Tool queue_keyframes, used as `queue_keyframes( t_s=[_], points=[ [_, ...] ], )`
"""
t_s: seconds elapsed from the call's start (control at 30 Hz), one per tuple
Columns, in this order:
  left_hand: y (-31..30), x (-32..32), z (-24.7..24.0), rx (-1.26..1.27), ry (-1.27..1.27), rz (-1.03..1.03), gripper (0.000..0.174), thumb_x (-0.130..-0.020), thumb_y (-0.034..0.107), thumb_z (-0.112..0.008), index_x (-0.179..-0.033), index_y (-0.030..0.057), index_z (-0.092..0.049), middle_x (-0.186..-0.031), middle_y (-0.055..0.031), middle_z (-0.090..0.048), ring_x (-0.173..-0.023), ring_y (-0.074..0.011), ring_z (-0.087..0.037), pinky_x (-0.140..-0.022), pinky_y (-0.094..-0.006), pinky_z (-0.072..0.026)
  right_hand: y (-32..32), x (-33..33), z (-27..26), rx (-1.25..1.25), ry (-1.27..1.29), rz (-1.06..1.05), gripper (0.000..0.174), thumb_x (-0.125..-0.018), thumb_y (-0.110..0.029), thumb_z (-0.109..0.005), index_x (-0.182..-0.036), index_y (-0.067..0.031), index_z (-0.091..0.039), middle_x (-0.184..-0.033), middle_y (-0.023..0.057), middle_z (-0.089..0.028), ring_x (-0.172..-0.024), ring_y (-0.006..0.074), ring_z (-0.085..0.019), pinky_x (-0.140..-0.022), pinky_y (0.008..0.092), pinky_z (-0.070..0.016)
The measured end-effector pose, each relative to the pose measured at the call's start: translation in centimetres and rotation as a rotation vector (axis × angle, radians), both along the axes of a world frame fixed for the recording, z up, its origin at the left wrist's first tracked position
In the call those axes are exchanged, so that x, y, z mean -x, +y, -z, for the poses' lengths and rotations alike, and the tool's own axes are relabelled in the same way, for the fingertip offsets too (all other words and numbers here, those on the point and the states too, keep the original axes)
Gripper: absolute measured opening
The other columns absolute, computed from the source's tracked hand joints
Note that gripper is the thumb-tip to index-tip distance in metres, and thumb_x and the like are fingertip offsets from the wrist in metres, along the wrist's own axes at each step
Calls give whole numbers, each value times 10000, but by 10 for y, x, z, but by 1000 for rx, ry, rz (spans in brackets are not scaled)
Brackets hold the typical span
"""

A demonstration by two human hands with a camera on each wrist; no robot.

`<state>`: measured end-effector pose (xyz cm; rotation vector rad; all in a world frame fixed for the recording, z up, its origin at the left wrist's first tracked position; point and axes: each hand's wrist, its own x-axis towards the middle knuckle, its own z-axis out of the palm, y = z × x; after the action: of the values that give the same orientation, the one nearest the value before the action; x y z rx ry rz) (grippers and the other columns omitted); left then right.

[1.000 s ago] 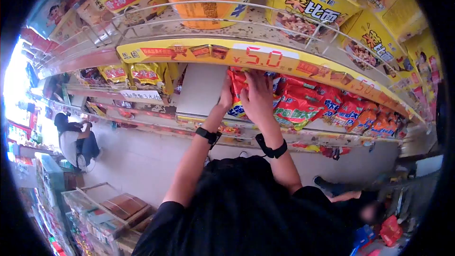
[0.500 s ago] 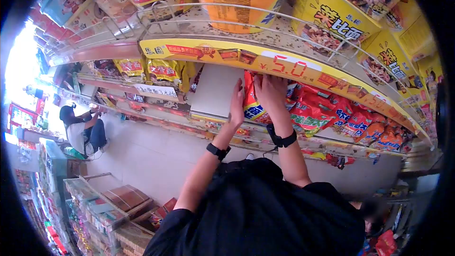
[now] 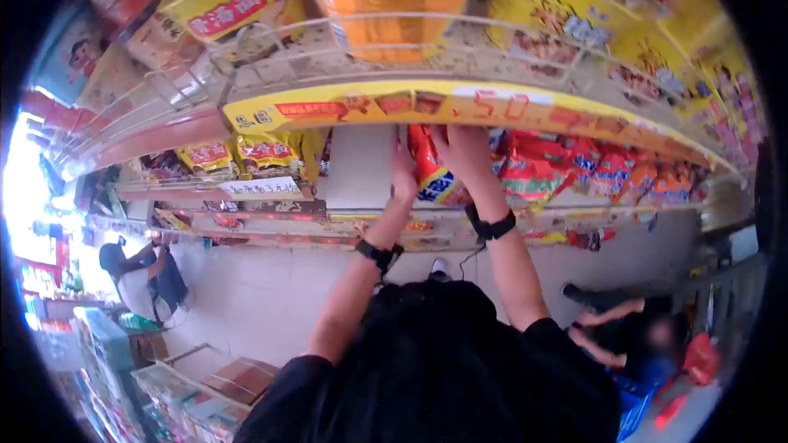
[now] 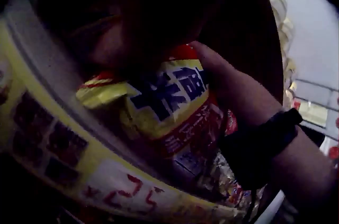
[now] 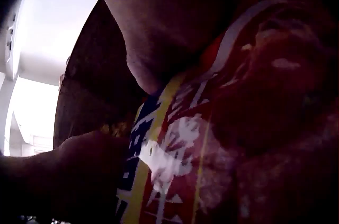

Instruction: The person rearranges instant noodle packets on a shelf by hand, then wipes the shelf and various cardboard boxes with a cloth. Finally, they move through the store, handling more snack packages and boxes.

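Note:
In the head view, a red, yellow and blue noodle packet (image 3: 435, 186) lies on the shelf between the two hands. My left hand (image 3: 401, 174) is upright along its left side, fingers extended. Over the packet's right part reaches my right hand (image 3: 468, 156), its fingertips partly hidden under the upper shelf's price strip. Seen darkly in the left wrist view, the packet (image 4: 167, 99) has my right hand (image 4: 212, 65) against its far side. The right wrist view shows my right hand (image 5: 159, 33) touching the glossy packet (image 5: 185, 155).
Red packets (image 3: 533, 164) fill the shelf to the right; a bare shelf stretch (image 3: 357, 164) adjoins my left hand. Above is a yellow price strip (image 3: 328, 108) and a wire rail. A person crouches (image 3: 144, 275) at left, another (image 3: 640, 336) sits lower right.
The head view has shifted and blurred slightly. Both hands remain around the packet, with the left hand now a little off its side compared with the earliest frame.

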<state>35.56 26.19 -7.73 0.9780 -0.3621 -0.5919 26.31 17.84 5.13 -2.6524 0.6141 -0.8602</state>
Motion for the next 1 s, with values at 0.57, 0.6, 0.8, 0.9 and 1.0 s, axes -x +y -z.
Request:
queue_keyframes(
  t_s=[0.57,0.6,0.8,0.9,1.0],
  points=[
    [-15,5,-15,95,48,262,536,-1087,400,-242,-1453,29,-369,-1401,-132,-507,-1277,-235,-512,-1105,-376,-397,41,59,27,152,68,87,641,-902,-342,-592,-1430,-12,-442,-1535,198,-370,-1450,330,-314,-1172,567,-204],
    [-9,7,-20,14,-11,275,546,-1084,417,-243,-1448,32,-378,-1391,-130,-518,-1269,-237,-519,-1101,-374,-402,36,56,25,146,77,96,641,-902,-342,-592,-1430,-12,-442,-1535,198,-370,-1450,330,-314,-1172,567,-204],
    [8,0,-28,-107,-12,193,526,-1057,352,-288,-1429,1,-407,-1420,-163,-493,-1305,-268,-483,-1109,-401,-374,14,25,21,216,82,67,602,-911,-411,-560,-1381,-37,-518,-1470,198,-469,-1429,331,-357,-1174,555,-195],
    [28,27,-44,-232,-479,-170,561,-1039,365,-332,-1448,-17,-380,-1480,-204,-409,-1375,-322,-382,-1143,-446,-288,10,30,29,260,3,64,571,-924,-411,-543,-1355,-36,-543,-1421,194,-516,-1385,336,-414,-1162,540,-228],
    [41,49,-70,-328,-773,-411,591,-1028,375,-361,-1460,-28,-362,-1520,-231,-354,-1421,-358,-314,-1166,-476,-230,8,44,30,211,-63,-18,523,-928,-358,-561,-1342,-39,-546,-1406,180,-524,-1353,345,-443,-1144,537,-260]
  ],
)
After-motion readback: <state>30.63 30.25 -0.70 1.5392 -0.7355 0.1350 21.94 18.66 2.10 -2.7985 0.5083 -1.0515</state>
